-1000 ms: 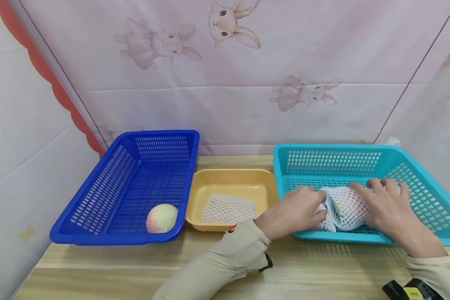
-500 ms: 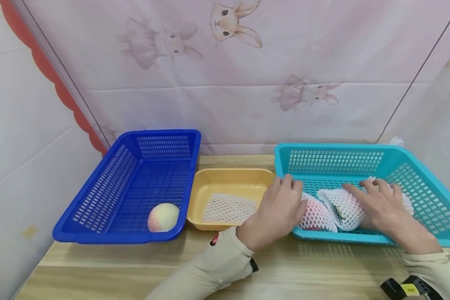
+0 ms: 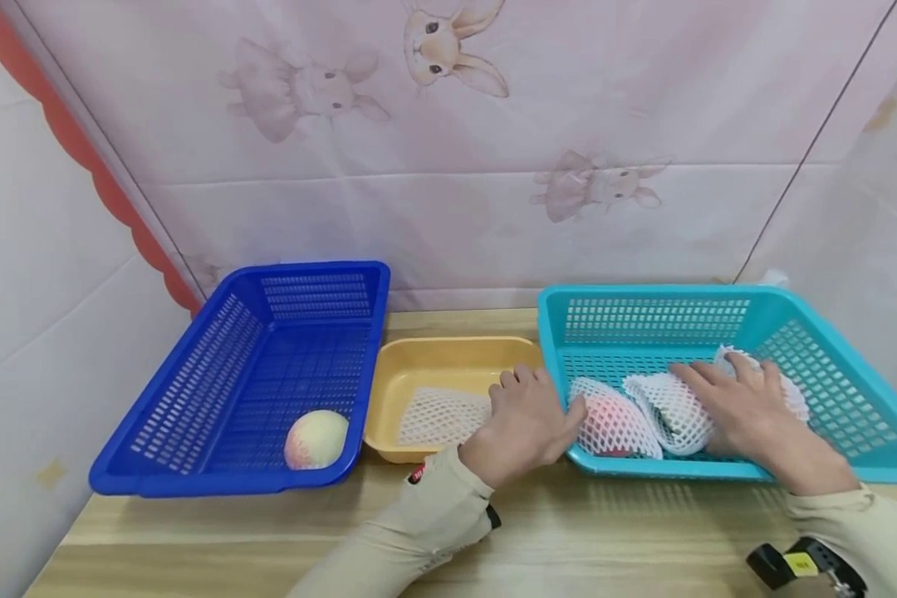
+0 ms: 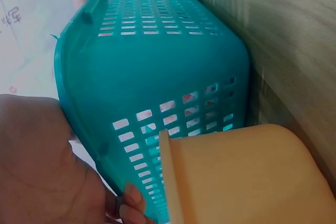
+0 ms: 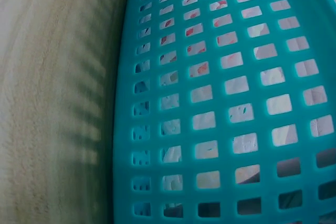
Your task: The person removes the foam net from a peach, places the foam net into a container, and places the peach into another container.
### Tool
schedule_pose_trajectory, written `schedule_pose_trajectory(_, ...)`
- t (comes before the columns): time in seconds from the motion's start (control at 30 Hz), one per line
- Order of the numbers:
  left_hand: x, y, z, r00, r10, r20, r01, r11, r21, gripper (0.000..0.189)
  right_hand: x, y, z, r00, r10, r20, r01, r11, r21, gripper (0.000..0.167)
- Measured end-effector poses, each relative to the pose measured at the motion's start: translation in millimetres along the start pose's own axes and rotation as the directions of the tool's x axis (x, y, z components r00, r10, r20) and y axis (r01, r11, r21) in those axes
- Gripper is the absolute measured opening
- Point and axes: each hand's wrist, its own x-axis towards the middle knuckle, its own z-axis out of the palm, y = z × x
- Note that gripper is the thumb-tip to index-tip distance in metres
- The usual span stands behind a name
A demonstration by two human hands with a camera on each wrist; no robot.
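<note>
In the head view my left hand [image 3: 519, 428] hovers over the right side of the yellow tray [image 3: 389, 390], fingers loosely bent, with nothing in them. A piece of white foam netting [image 3: 441, 415] lies in that tray. My right hand [image 3: 747, 415] rests with spread fingers over white-netted fruit in the teal basket [image 3: 852, 332]. Left of it lie a netted fruit [image 3: 673, 411] and a pinkish netted peach [image 3: 615, 425]; more netting [image 3: 792, 399] shows behind the hand. In the left wrist view, my left fingertips [image 4: 134, 192] are close to the teal basket's rim.
A blue basket [image 3: 247, 473] stands on the left with one bare peach [image 3: 317, 438] in its front right corner. All three containers sit on a wooden table [image 3: 568, 540] before a rabbit-print wall cover [image 3: 448, 232]. The yellow tray fits between the two baskets.
My left hand has let go of the netted peach in the teal basket and moved left, over the yellow tray. My right hand stays over the netted fruit. The head view has shifted slightly.
</note>
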Motion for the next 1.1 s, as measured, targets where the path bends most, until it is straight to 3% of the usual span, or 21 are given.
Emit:
schedule_pose_trajectory(0.1,-0.8,-4.0,1.0,0.999,0.027,-0.017,-0.028,0.999,-0.026,0.052,2.2,-1,0,1.000,-0.016,0.018,0.016,1.000,0.003,0.087)
schedule_pose_trajectory(0.27,-1.7,-6.2,2.2,0.998,0.054,-0.046,-0.056,0.997,-0.046,0.048,2.7,0,0,1.000,-0.019,-0.023,0.020,1.000,0.013,0.075)
schedule_pose_trajectory(0.63,-1.8,-4.9,2.3,0.998,0.059,-0.032,-0.061,0.994,-0.088,0.045,-0.8,2,-1,0.977,-0.034,-0.210,0.049,0.996,0.068,0.087)
schedule_pose_trajectory(1.1,-3.9,-6.6,2.8,0.993,0.082,-0.080,-0.089,0.991,-0.102,0.039,-3.9,-1,-11,0.957,0.013,-0.290,0.030,0.989,0.146,0.095)
